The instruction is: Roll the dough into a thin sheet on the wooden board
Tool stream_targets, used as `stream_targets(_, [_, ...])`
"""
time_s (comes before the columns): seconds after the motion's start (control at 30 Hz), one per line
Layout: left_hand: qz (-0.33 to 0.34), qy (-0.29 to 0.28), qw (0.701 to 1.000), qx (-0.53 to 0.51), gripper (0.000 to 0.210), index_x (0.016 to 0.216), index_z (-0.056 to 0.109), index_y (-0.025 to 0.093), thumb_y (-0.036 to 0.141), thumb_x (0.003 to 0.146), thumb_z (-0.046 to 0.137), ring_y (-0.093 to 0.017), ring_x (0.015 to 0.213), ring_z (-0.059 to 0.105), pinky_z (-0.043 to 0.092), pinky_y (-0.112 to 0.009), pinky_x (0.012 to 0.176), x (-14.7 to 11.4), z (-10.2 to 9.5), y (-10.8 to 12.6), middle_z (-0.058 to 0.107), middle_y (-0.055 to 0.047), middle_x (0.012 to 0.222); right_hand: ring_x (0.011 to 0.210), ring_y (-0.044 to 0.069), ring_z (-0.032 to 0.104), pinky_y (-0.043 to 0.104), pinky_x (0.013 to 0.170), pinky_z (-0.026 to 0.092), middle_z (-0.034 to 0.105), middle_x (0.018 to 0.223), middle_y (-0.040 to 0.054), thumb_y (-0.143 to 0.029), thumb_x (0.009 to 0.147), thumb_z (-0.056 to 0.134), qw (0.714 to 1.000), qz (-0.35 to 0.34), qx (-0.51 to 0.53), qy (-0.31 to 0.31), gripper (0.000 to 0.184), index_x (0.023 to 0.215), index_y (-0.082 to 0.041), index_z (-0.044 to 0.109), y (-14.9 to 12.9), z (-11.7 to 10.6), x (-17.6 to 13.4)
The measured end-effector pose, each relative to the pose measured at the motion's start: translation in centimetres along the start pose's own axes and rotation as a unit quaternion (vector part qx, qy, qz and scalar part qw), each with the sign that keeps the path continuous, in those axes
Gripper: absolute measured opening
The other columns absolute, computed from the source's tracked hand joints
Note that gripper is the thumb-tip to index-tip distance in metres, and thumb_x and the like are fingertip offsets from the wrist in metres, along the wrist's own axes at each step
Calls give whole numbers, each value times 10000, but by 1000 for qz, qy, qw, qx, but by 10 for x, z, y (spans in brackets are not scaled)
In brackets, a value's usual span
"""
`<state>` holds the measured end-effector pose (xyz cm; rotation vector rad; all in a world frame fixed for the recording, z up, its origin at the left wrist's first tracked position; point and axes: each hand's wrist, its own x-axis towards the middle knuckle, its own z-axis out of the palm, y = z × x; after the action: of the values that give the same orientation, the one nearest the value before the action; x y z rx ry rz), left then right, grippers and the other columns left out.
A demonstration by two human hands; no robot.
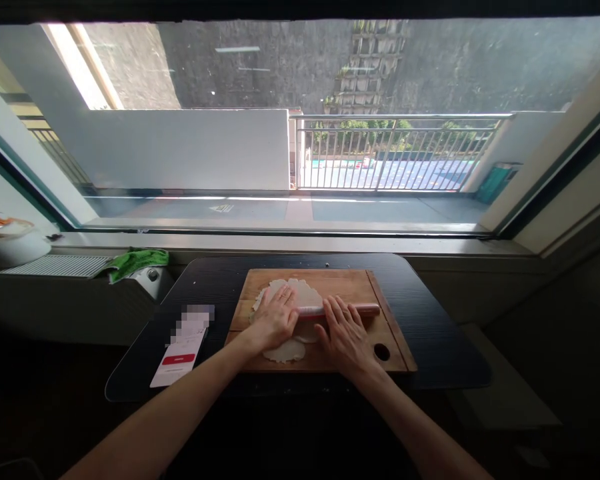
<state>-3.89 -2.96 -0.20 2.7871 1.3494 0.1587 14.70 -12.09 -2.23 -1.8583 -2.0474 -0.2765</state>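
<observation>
A sheet of pale dough [307,291] with a ragged edge is spread over a wooden cutting board [350,283]. Across it runs a rolling pin [311,311], its reddish-brown right end sticking out past my fingers. My left hand [276,317] lies flat over the left end of the pin, which it hides, and over part of the dough. Stretched out across the pin further right is my right hand [345,330], palm down, fingers slightly apart. Nearer me, a smaller dough piece [285,351] lies on the board, partly covered by my left wrist.
The board rests on a black table [405,287] with rounded corners. Left of the board lies a phone [180,353], its screen lit and partly blurred out. A green cloth [137,263] and a white pot [13,243] are on the ledge at left, below a wide window [190,150].
</observation>
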Motion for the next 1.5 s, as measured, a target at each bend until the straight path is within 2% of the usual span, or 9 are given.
stream_targets(0.1, [10, 36, 999, -1, 561, 1531, 434, 132, 326, 1026, 288, -282, 1519, 290, 153, -544, 1256, -10, 7, 2, 365, -126, 1616, 1486, 260, 337, 426, 1216, 189, 453, 1573, 135, -447, 1026, 342, 1000, -16, -1, -16, 594, 1519, -133, 452, 3, -3, -15])
stream_targets(0.27, [-76, -51, 996, -17, 568, 1549, 380, 107, 314, 1043, 225, -275, 1544, 220, 144, -595, 1237, 57, -23, -9, 278, -129, 1650, 1408, 278, 422, 434, 1169, 252, 589, 1446, 142, -431, 1039, 323, 995, 83, 2, -62, 509, 1333, -149, 629, 1, -5, 63])
stream_targets(0.37, [-94, -93, 991, -17, 567, 1548, 376, 88, 306, 1045, 231, -302, 1535, 240, 198, -625, 1210, 71, -32, -10, 282, -162, 1642, 1331, 276, 483, 431, 1140, 278, 676, 1309, 139, -410, 1046, 305, 991, 118, 7, -70, 486, 1135, -169, 718, -2, -6, 84])
stream_targets(0.63, [9, 28, 999, 16, 560, 1533, 429, 120, 315, 1026, 291, -303, 1522, 278, 169, -588, 1238, -6, 7, 1, 340, -140, 1624, 1483, 265, 326, 437, 1216, 155, 457, 1570, 140, -438, 1033, 326, 999, 36, 18, -12, 585, 1506, -123, 467, -4, -4, -13])
stream_targets(0.83, [-58, -63, 996, 24, 555, 1546, 404, 158, 342, 1052, 228, -282, 1544, 219, 183, -599, 1224, 62, -22, -9, 298, -121, 1646, 1450, 299, 361, 503, 1151, 276, 520, 1507, 148, -469, 1035, 306, 971, 157, 57, -169, 525, 1278, -179, 670, 7, -17, 90])
stream_targets(0.93, [-69, -103, 992, 25, 556, 1553, 381, 143, 343, 1056, 231, -308, 1535, 240, 241, -630, 1189, 76, -28, -11, 288, -149, 1644, 1491, 346, 281, 547, 1128, 288, 423, 1566, 209, -443, 1040, 272, 961, 213, 51, -166, 565, 1333, -116, 628, 11, -22, 128])
stream_targets(1.17, [85, 28, 996, 17, 534, 1550, 411, 191, 316, 1036, 333, -305, 1518, 287, 194, -595, 1232, -9, 13, 1, 369, -130, 1615, 1519, 318, 243, 523, 1183, 228, 431, 1582, 154, -472, 1030, 327, 980, 92, 46, -170, 539, 1378, -169, 605, 4, -18, 46])
stream_targets(1.23, [95, 43, 994, 9, 537, 1546, 418, 181, 333, 1037, 341, -308, 1520, 282, 183, -597, 1236, -15, 16, 4, 383, -133, 1606, 1518, 300, 251, 498, 1197, 218, 431, 1584, 150, -468, 1030, 335, 984, 66, 43, -158, 549, 1438, -170, 551, 6, -19, 34])
stream_targets(1.5, [-102, -62, 993, 0, 562, 1550, 393, 151, 352, 1050, 231, -312, 1534, 242, 231, -644, 1192, 82, -21, -12, 290, -122, 1647, 1477, 321, 330, 476, 1170, 279, 468, 1543, 186, -431, 1020, 346, 968, 144, 55, -197, 521, 1365, -126, 589, 14, -15, 124])
